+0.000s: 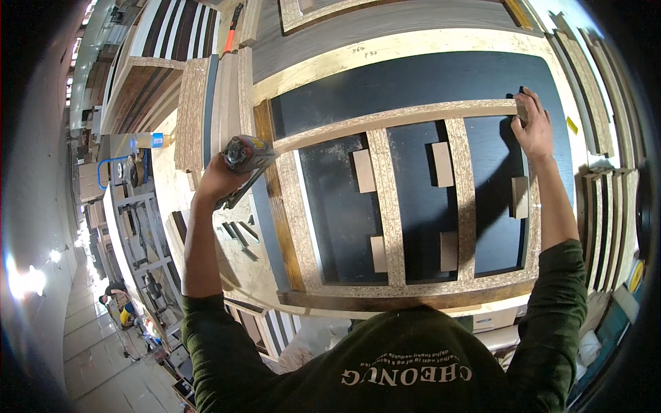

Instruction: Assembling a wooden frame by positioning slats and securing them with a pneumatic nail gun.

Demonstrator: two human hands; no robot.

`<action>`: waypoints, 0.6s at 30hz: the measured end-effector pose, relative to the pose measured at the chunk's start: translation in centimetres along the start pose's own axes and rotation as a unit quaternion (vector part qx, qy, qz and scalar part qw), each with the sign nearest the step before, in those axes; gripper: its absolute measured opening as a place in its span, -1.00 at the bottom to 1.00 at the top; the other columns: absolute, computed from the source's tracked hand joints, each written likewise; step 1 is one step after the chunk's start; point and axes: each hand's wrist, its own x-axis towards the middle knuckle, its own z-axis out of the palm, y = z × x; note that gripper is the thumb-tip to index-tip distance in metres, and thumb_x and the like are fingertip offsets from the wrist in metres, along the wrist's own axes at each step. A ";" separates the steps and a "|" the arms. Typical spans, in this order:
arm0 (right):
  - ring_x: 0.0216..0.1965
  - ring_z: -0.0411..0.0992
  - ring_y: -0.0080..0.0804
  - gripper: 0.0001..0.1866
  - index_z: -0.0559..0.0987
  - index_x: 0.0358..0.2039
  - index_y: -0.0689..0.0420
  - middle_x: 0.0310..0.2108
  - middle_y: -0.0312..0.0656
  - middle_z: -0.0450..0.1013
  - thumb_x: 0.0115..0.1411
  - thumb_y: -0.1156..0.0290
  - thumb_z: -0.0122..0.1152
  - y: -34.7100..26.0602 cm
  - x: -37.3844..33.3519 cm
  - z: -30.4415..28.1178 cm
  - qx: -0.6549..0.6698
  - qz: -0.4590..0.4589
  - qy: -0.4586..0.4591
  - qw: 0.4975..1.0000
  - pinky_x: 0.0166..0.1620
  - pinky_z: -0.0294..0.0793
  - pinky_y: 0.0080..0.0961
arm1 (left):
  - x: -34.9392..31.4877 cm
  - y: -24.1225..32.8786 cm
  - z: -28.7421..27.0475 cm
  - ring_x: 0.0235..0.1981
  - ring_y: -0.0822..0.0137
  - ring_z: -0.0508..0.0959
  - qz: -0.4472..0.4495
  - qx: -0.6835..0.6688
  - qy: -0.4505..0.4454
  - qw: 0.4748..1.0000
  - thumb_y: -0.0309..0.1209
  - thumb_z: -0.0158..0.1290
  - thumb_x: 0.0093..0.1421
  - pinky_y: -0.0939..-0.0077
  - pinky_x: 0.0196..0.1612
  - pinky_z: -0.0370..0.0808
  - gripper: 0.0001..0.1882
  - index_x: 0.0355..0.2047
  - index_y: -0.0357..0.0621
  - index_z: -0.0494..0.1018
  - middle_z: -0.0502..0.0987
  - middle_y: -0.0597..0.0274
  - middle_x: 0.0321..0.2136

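My left hand (219,180) grips a nail gun (249,154), its nose against the left end of a long particleboard strip (399,118). At the strip's right end, my right hand (534,131) has its thumb on the near side and its fingers on the far side, holding it. The strip forms the far rail of a ladder-like frame on a dark panel (330,103). Crosspieces (387,213) run from it toward a near rail (441,286). Small wooden blocks (363,171) rest against the crosspieces.
Brown wooden bars (284,213) border the frame at left and near side. Loose staple strips (242,237) lie on the table left of it. Stacked boards (609,227) stand at right. A bottle (151,140) and an orange-handled tool (231,34) sit at upper left.
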 end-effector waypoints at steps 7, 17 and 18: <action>0.22 0.21 -0.23 -0.48 0.41 0.03 -0.03 0.21 -0.23 0.23 -0.02 0.27 0.04 -0.4 0.0 -0.1 -0.021 -0.006 0.001 1.000 0.27 0.10 -0.19 | 0.7 -2.8 0.9 -0.54 0.49 0.51 0.028 -0.015 -0.001 0.999 -0.35 0.29 -0.05 0.52 -0.54 0.46 -0.52 -0.12 -0.23 0.44 0.54 0.26 -0.44; 0.18 0.26 -0.23 -0.49 0.40 0.04 0.00 0.19 -0.22 0.25 0.00 0.30 0.04 -0.3 0.1 0.0 -0.020 -0.023 0.008 1.000 0.20 0.19 -0.27 | 0.8 -3.3 1.1 -0.15 0.29 0.58 -0.001 -0.061 0.000 0.998 -0.34 0.32 -0.12 0.44 -0.09 0.52 -0.43 -0.05 -0.21 0.46 0.58 0.09 -0.17; 0.18 0.26 -0.23 -0.49 0.40 0.04 0.00 0.19 -0.21 0.25 -0.01 0.29 0.04 -0.3 0.0 -0.2 -0.019 -0.020 0.006 1.000 0.20 0.19 -0.27 | 0.8 -3.1 1.2 -0.15 0.29 0.58 0.000 -0.062 -0.001 0.998 -0.34 0.32 -0.12 0.44 -0.09 0.52 -0.43 -0.05 -0.21 0.46 0.58 0.09 -0.17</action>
